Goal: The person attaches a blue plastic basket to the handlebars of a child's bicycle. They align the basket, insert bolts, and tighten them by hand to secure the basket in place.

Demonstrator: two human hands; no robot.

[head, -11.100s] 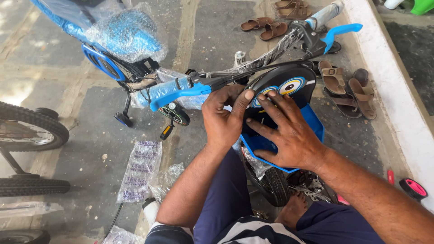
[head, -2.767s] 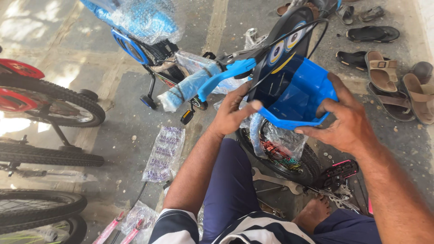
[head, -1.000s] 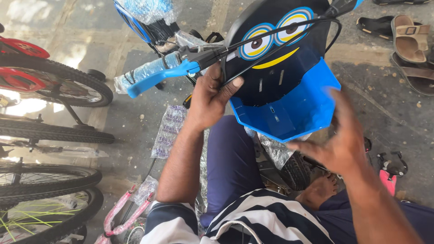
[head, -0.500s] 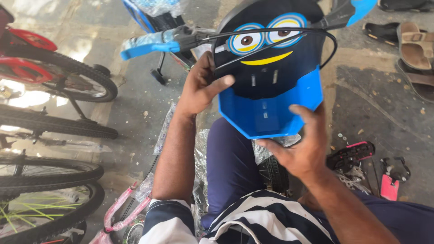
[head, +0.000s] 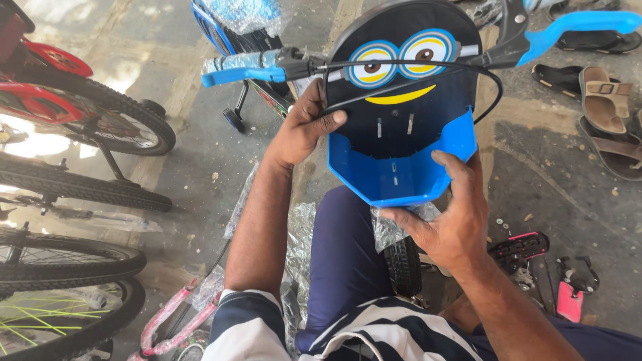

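A blue plastic bicycle basket (head: 401,167) with a black cartoon-face back panel (head: 401,60) sits at the front of a small blue bicycle. My left hand (head: 304,127) grips the basket's upper left edge, just below the left handlebar grip (head: 244,67). From below, my right hand (head: 448,227) holds the basket's lower right corner, thumb on its front wall. A black brake cable (head: 428,67) runs across the face panel to the right brake lever (head: 575,23). The front tyre (head: 403,264) shows under the basket, between my knees.
Red bicycles and several black tyres (head: 73,187) crowd the left side. A pink frame part (head: 167,324) lies by my left leg. Sandals (head: 605,107) sit on the concrete at right, pink pedals (head: 572,297) and small hardware (head: 505,227) at lower right. Plastic wrapping (head: 301,234) lies underfoot.
The view has closed in on the basket, which now faces me more upright. My right hand has slid from the basket's underside to its lower right corner. My left hand keeps its grip.
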